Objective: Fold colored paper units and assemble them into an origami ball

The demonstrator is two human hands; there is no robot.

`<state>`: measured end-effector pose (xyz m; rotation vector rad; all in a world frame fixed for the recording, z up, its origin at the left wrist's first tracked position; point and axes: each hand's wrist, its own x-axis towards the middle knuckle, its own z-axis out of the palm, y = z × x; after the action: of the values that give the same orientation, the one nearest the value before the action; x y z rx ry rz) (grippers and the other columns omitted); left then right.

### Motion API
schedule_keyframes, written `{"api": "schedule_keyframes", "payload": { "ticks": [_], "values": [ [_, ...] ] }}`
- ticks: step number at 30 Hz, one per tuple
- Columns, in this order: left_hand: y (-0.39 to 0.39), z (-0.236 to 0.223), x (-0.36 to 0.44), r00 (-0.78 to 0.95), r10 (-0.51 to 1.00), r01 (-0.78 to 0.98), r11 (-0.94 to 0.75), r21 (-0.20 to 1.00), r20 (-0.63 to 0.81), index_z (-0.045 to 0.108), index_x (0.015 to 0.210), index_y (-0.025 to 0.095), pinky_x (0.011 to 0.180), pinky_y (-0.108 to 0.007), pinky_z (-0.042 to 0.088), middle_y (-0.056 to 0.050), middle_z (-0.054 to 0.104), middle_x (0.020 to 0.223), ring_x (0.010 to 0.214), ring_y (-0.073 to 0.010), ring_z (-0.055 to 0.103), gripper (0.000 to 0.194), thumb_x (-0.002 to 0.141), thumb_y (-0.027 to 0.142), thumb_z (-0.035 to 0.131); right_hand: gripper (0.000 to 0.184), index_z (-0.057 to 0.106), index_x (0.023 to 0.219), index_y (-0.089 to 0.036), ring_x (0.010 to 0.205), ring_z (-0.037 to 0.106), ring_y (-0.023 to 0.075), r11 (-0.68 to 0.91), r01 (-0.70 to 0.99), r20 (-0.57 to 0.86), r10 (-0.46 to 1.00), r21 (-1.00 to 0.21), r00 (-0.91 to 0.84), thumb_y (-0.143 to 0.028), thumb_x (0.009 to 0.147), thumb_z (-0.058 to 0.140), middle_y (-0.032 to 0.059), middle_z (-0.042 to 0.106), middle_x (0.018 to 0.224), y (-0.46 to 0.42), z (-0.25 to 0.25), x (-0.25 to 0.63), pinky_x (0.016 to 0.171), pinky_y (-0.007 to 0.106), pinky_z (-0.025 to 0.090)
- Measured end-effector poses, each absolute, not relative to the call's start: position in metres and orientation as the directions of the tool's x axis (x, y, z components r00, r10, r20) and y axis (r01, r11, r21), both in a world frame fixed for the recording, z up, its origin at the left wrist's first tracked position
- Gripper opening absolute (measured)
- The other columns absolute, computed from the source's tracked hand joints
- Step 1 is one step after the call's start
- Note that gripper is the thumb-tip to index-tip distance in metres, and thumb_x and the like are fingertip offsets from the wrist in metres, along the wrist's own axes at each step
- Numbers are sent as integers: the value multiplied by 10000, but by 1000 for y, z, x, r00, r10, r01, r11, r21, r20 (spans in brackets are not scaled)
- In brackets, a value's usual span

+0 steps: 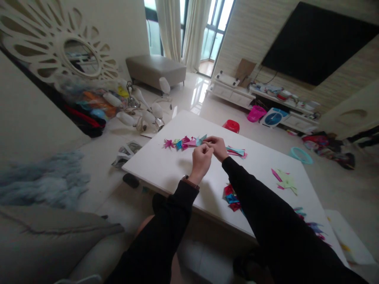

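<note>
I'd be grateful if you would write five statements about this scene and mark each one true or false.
1. The left hand and right hand are close together above the table. True.
2. Both wrists are bare. False: the left one has a band on it.
3. Folded paper in more than one colour lies on the table. True.
4. Both arms are in white. False: the sleeves are black.
5. Nothing red shows past the table's far edge. False: a red stool does.
</note>
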<state>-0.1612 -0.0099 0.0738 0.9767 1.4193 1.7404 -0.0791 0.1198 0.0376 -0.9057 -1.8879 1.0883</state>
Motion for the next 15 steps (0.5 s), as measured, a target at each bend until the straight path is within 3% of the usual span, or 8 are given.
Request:
{"api": "schedule_keyframes", "payload": {
  "ticks": [4,9,12,15],
  "values": [
    [-7,65,-141,-376,920,-53,-140,989,110,401,592,194,571,-262,264,50,364,563,575,-105,360,303,833,231,581,354,634,705,-202,647,628,169,323,202,273,932,-924,-239,-458,663,876,0,674,692,60,36,45,644,326,533],
    [-13,44,-91,-47,999,45,-11,999,13,529,661,175,552,-244,303,46,490,574,527,-99,431,165,801,213,607,412,600,863,-229,647,608,154,212,220,237,967,-952,96,-399,640,902,-34,641,721,-9,8,169,624,301,517],
    [-21,30,-56,153,986,109,41,993,-58,645,765,148,569,-241,380,-5,631,682,559,-115,537,46,777,193,642,407,647,920,-221,704,639,171,169,191,200,968,-967,151,-390,644,894,-10,677,776,-27,-5,203,658,312,525],
    [-24,17,-26,281,951,133,95,987,-130,724,870,121,629,-251,452,-68,717,804,674,-152,629,141,759,206,710,308,688,876,-213,682,620,165,150,243,187,973,-958,135,-393,697,863,3,684,790,-32,-8,216,650,314,511]
  ]
}}
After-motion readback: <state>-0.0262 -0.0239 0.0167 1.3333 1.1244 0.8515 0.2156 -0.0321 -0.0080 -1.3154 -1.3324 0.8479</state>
